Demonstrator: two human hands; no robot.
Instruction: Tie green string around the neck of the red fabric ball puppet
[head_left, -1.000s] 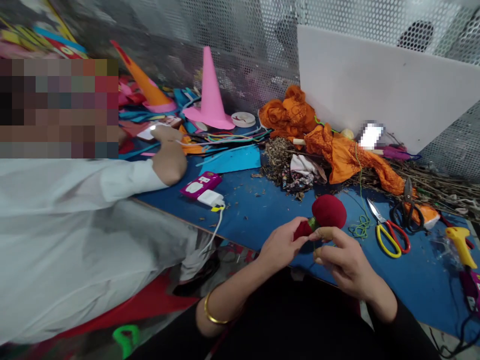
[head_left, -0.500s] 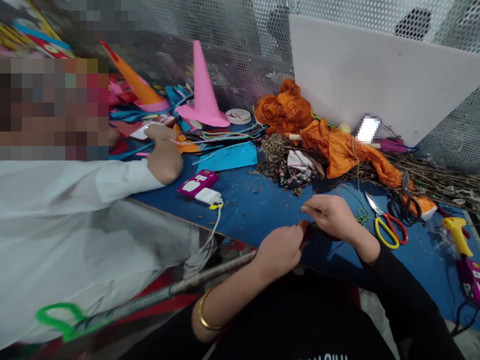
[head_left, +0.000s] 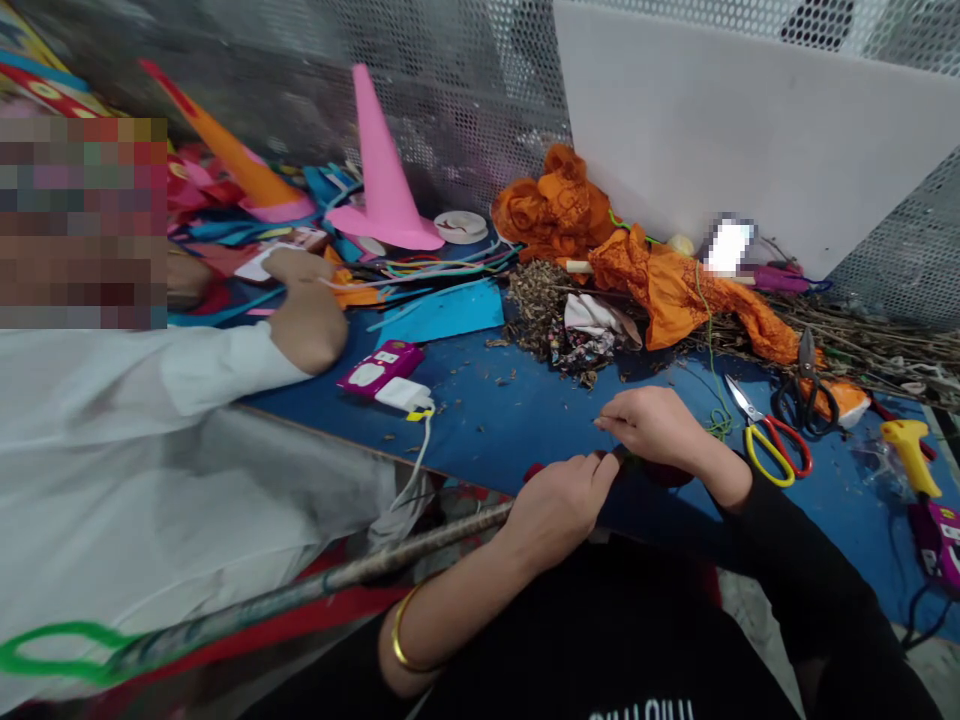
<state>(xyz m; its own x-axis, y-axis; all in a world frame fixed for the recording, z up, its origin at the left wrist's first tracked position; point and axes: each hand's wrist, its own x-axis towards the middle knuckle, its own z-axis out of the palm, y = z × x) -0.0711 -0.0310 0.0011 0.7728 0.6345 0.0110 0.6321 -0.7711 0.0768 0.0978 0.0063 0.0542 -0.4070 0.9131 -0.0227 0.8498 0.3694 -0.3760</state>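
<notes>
My left hand [head_left: 559, 515], with a gold bangle [head_left: 405, 625] on its forearm, is closed near the table's front edge. A dark red piece [head_left: 534, 470] peeks out behind its knuckles. Just to the right, my right hand [head_left: 656, 430] is closed in a pinch, its fingertips close to the left hand's. More dark red material [head_left: 669, 474] shows beneath my right palm. My hands mostly cover it, so its kind is unclear. Scissors with yellow and red handles [head_left: 772, 450] lie to the right of my right hand, beside green thread [head_left: 720, 420].
On the blue table [head_left: 480, 420] lie orange cloth [head_left: 660, 290], dry stems [head_left: 870, 350], black scissors [head_left: 806, 385], a yellow glue gun [head_left: 911, 450] and a purple power strip [head_left: 382, 368]. A pink cone hat [head_left: 382, 180] stands behind. A co-worker in white [head_left: 217, 370] sits left. A pole [head_left: 322, 590] leans between us.
The view has shifted slightly to the right. My right fingers have moved a little relative to the left hand, and the dark red material now shows more on both sides.
</notes>
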